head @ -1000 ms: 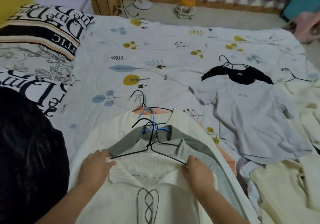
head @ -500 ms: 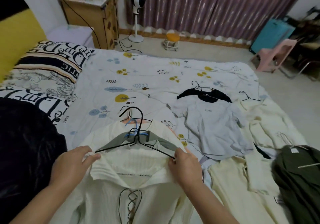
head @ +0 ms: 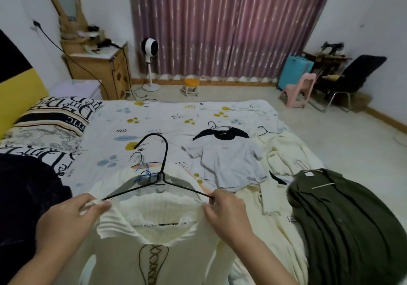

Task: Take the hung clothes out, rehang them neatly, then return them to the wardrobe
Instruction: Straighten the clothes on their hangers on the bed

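Purple curtains [head: 222,27] fill the back wall at the top of the frame, with a white standing fan [head: 150,49] at their left edge and a wooden dresser [head: 99,68] further left. A pink plastic chair [head: 297,92] and a dark chair [head: 354,75] stand on the floor at the right. Across the middle lies a bed [head: 167,117] with a white sheet printed with yellow and blue leaves, and lettered pillows [head: 50,117] sit at the left edge.

At the bottom centre, 2 hands hold up a cream ribbed sweater [head: 158,214] with dark lacing at its neck. The left hand [head: 68,220] pinches the sweater's left shoulder between thumb and curled fingers, right at the end of a black wire hanger [head: 164,165]. The right hand [head: 226,214] pinches the right shoulder the same way, its fingers closed over the hanger's other end. The hanger's arms sit just at the collar opening (whether they are inside the shoulders cannot be told), and its hook stands up above the centre of the frame.

Behind the sweater, a pile of clothes [head: 143,174] on hangers lies on the bed. A pale grey T-shirt [head: 229,161] lies flat right of centre, with a black top [head: 222,133] on a hanger just above it. At the lower right lies a dark green shirt [head: 343,214] on cream clothing [head: 273,236].
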Demonstrator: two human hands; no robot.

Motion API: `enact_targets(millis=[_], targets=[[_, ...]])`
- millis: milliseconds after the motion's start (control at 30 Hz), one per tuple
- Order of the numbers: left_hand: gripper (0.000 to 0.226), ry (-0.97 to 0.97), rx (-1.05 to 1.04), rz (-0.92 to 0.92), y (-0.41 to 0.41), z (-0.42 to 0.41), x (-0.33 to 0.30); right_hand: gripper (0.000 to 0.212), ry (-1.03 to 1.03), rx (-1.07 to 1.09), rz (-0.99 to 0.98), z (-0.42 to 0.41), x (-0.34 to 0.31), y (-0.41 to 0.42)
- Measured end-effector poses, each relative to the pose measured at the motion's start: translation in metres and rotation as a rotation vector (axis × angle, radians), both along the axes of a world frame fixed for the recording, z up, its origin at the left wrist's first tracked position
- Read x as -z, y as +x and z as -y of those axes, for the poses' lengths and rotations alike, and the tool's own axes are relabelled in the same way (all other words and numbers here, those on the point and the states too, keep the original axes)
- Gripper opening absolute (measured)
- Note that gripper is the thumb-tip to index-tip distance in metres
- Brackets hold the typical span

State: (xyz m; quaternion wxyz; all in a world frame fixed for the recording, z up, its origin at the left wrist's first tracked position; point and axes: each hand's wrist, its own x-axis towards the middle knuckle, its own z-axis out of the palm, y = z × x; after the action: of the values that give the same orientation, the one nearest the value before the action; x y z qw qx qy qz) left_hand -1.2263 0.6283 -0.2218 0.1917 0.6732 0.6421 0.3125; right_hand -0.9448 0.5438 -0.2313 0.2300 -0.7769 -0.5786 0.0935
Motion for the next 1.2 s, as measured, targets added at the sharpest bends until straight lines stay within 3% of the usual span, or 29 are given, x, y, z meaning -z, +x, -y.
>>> enact_targets(millis=[133, 233, 400, 567, 667, 833, 933, 1100, 1200], targets=[[0.02, 0.019, 0.032, 0.062, 0.015, 0.034, -0.016, 0.012, 0.063, 0.004, -0.146, 0.048, -0.018, 0.016], [0.015, 0.031, 0.069, 0.067, 0.029, 0.049, -0.031, 0.026, 0.075, 0.038, -0.251, 0.075, -0.032, 0.033], [0.025, 0.092, 0.102, -0.008, 0.059, 0.055, -0.062, 0.048, 0.078, 0.036, -0.12, 0.103, -0.052, 0.064], [0.028, 0.186, 0.267, -0.028, 0.096, 0.055, -0.086, 0.03, 0.133, 0.298, -0.007, 0.132, -0.071, 0.088], [0.03, 0.183, 0.471, -0.012, 0.117, 0.054, -0.097, 0.014, 0.234, 0.411, 0.085, 0.154, -0.087, 0.095], [0.029, 0.168, 0.779, -0.055, 0.168, 0.058, -0.116, 0.013, 0.314, 0.583, 0.189, 0.185, -0.109, 0.125], [0.017, 0.184, 0.913, -0.029, 0.204, 0.063, -0.122, 0.011, 0.371, 0.66, 0.245, 0.202, -0.122, 0.154], [0.025, 0.257, 1.007, -0.054, 0.28, 0.071, -0.129, 0.014, 0.44, 0.683, 0.304, 0.225, -0.137, 0.225], [0.018, 0.334, 0.97, -0.076, 0.334, 0.08, -0.132, 0.016, 0.46, 0.655, 0.344, 0.237, -0.143, 0.279]])
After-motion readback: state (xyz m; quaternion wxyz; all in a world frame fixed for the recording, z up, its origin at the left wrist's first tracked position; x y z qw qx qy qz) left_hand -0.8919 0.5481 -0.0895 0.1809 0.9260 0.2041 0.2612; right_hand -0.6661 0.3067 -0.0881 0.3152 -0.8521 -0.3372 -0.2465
